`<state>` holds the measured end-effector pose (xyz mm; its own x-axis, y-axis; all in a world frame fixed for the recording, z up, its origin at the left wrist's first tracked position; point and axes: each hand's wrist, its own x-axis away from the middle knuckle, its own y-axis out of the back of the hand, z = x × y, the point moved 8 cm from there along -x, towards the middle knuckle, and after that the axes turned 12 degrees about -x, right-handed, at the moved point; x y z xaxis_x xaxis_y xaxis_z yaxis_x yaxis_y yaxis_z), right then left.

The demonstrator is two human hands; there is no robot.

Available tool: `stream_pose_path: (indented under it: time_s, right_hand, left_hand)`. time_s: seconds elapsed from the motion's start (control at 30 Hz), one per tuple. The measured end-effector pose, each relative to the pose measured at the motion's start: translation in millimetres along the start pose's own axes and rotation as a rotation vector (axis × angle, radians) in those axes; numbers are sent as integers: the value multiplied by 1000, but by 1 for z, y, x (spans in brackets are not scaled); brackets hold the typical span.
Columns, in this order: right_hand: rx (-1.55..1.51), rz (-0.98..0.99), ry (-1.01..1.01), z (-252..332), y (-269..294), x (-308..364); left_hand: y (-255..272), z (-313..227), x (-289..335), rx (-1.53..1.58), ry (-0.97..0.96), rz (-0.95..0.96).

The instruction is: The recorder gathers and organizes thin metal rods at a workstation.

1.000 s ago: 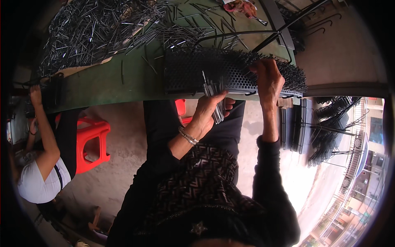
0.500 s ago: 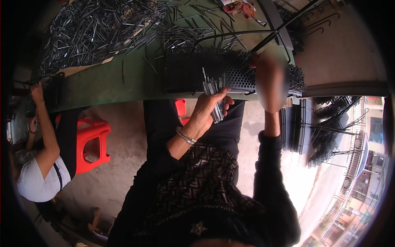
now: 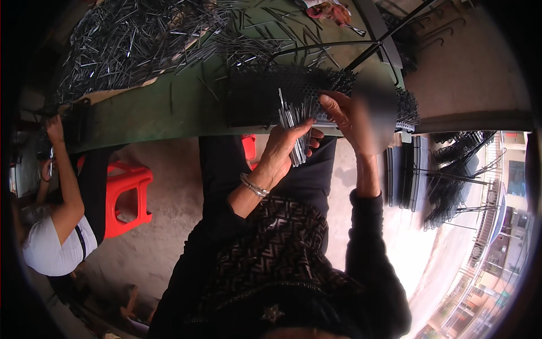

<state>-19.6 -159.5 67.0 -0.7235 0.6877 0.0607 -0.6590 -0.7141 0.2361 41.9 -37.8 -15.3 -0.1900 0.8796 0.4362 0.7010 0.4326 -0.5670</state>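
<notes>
My left hand (image 3: 280, 146) is closed around a bundle of thin metal rods (image 3: 293, 121), which point up and slightly apart. It is over my lap at the table's front edge. My right hand (image 3: 345, 121) is just right of the bundle, in front of a dark perforated rack (image 3: 245, 107). Its thumb and forefinger come close together in a pinch near the rack's holes. Whether a rod is between them is too small to tell, and a blurred patch covers the rest of that hand. Many dark rods stand in the rack.
A large heap of loose rods (image 3: 130, 48) lies on the green table (image 3: 180, 107). A bent black bar (image 3: 361, 59) crosses above the rack. At left, a co-worker in a white shirt (image 3: 59, 246) works beside a red stool (image 3: 130, 198). More racks (image 3: 406, 169) stand at right.
My right hand has drawn left from the rack's right part toward the bundle, and its thumb and forefinger now show. My left hand has barely moved.
</notes>
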Motion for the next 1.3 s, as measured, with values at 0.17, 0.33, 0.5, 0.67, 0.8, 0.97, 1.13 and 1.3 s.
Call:
stream_pose_path:
  time_s: [0.17,0.33,0.5,0.67,0.8,0.97,1.13,1.3]
  right_hand:
    - [-213,104,-66,-16,-11,7]
    - [-228,98,-76,-11,-10,10]
    - [-253,45,-114,-14,-7,14]
    - [-237,27,-82,-15,-5,16]
    - [-237,23,-100,-13,-3,18]
    - [-139,72,-82,-15,3,21]
    - [-214,83,-125,-11,6,28]
    - [-309,57,-157,-18,12,31]
  left_hand:
    - [-4,5,1,-59,44,4]
    - [-6,2,5,-58,45,-1]
    - [-5,1,6,-60,40,-15]
    - [-5,-2,8,-97,31,-30]
    - [-4,-2,10,-137,53,-31]
    - [-5,1,10,-176,110,4]
    - [-8,1,9,-237,71,65]
    - [-10,3,3,-195,85,67]
